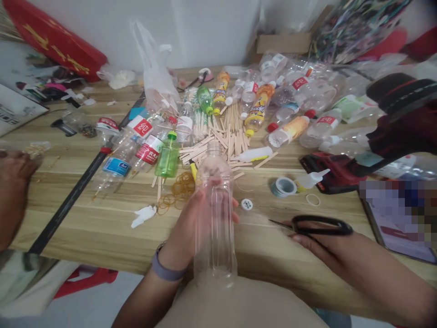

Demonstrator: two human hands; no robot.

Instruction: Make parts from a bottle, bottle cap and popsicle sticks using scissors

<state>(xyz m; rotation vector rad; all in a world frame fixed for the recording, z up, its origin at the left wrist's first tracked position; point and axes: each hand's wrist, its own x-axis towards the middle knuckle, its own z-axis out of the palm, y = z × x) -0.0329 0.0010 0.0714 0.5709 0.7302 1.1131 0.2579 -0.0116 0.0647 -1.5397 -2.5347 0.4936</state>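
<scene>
A clear, label-free plastic bottle [218, 237] lies along the middle of the view, its uncapped neck pointing away from me and its base close to my body. My left hand [191, 223] is wrapped around its side, with fingertips showing past the right edge. In my right hand [317, 248] is a pair of black-handled scissors [296, 224], its blades pointing left toward the bottle but apart from it. A white bottle cap [246, 204] rests on the wooden table [259, 246] between bottle and scissors. Brown rubber bands [184, 186] lie left of the bottle neck.
Flat wooden sticks [235, 136] and several plastic bottles [167, 157] crowd the back. At right are a tape roll [284, 187], a glue bottle [312, 178], a red-black power tool [327, 173] and a tablet [399, 228]. Another person's hand [15, 177] is at far left, beside a black bar [71, 200].
</scene>
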